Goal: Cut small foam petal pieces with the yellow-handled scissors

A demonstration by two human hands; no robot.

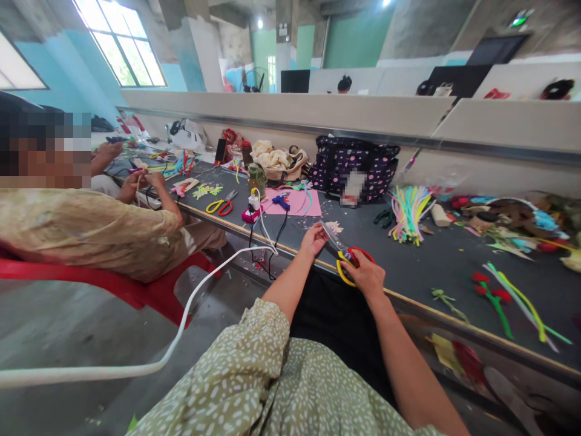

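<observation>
My right hand (368, 275) grips a pair of scissors (334, 235) by their red and yellow handles, at the table's front edge. The blades point up and left, close to my left hand (314, 241). The fingers of my left hand are curled in a pinch by the blade tips; whatever is between them is too small to make out. Just beyond the blades, a little heap of pale cut pieces (334, 227) lies on the dark table. A pink sheet (308, 206) with a blue glue gun (281, 203) on it is farther back.
At left a co-worker (86, 233) sits on a red chair (131, 287). A white cable (200, 281) crosses beside my left arm. Behind stands a dotted bag (327, 160). To the right are bundled pipe cleaners (411, 212) and red fuzzy flowers (481, 278). Another pair of scissors (223, 204) lies left.
</observation>
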